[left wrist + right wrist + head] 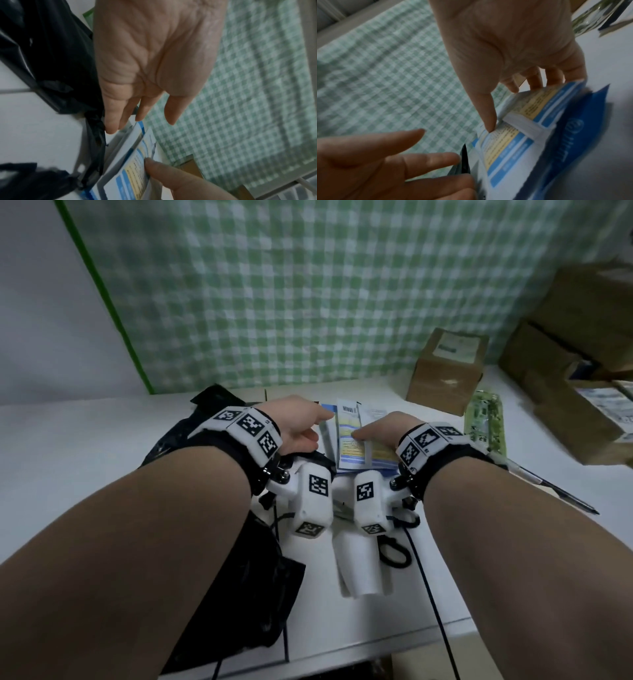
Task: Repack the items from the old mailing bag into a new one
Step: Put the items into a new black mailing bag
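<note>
A stack of white-and-blue printed packets (352,436) lies on the white table (85,446) between my hands. My right hand (370,433) grips it: the thumb (488,121) presses on the top packet (508,142) and the fingers curl round its far edge. Under the stack shows a dark blue bag (573,142) with a logo. My left hand (318,422) hovers at the stack's left edge with straight, spread fingers (111,121) that hold nothing. The crumpled black mailing bag (239,559) lies under my left forearm and beside that hand (51,60).
A small cardboard box (445,371) stands behind the packets, and larger boxes (582,364) pile up at the right. A green-patterned packet (486,419) and a dark pen-like tool (555,487) lie right of my right wrist. A blurred white object (356,563) lies near the front edge.
</note>
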Action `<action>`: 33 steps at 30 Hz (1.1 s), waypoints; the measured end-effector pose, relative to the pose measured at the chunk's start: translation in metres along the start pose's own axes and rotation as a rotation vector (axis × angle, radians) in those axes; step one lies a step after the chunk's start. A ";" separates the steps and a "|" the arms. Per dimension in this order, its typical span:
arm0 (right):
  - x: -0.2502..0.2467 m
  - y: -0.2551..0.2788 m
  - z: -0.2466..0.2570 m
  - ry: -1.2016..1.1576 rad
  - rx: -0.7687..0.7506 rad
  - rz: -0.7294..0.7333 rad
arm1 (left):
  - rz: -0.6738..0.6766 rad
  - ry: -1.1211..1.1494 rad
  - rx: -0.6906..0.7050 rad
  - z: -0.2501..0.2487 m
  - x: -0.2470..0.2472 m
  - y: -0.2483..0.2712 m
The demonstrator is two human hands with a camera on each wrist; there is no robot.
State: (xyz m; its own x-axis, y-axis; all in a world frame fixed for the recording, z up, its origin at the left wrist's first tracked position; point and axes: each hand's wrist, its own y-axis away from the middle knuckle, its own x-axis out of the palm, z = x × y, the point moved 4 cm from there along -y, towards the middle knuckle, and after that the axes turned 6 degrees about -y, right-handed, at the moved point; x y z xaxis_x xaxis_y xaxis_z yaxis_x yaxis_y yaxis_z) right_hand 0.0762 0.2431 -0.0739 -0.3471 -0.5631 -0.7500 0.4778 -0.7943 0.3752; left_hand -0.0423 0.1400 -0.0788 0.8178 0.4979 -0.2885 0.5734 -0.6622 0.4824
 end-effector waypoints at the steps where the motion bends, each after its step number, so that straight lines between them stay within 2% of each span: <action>1: 0.001 -0.006 0.001 0.028 0.009 -0.006 | 0.041 0.004 -0.002 0.001 0.005 -0.004; 5: 0.007 -0.022 0.005 -0.016 0.041 0.060 | 0.241 0.140 -0.044 0.004 0.023 -0.008; 9: 0.009 -0.031 0.004 -0.297 0.045 0.089 | 0.232 0.126 -0.028 0.005 0.020 -0.011; 13: 0.003 -0.047 0.000 -0.559 -0.152 0.067 | 0.195 0.190 0.104 -0.006 0.018 -0.009; 16: -0.001 -0.041 0.002 -0.684 -0.250 0.103 | 0.119 0.264 0.190 -0.016 0.021 -0.009; 20: 0.005 -0.038 -0.006 -0.641 -0.300 0.180 | 0.145 0.157 0.194 -0.015 0.032 -0.008; 27: -0.001 -0.024 -0.016 -0.523 -0.327 0.200 | 0.131 -0.135 0.256 -0.022 0.041 0.003; 33: -0.022 0.016 -0.009 -0.681 -0.348 0.304 | 0.152 -0.037 0.254 -0.038 0.024 0.043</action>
State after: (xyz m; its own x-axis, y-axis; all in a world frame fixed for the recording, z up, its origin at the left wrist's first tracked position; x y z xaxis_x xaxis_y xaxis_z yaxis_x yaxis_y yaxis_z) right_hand 0.0989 0.2451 -0.0569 -0.5220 -0.8463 -0.1058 0.8140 -0.5314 0.2345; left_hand 0.0004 0.1448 -0.0336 0.8939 0.3646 -0.2607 0.4342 -0.8489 0.3015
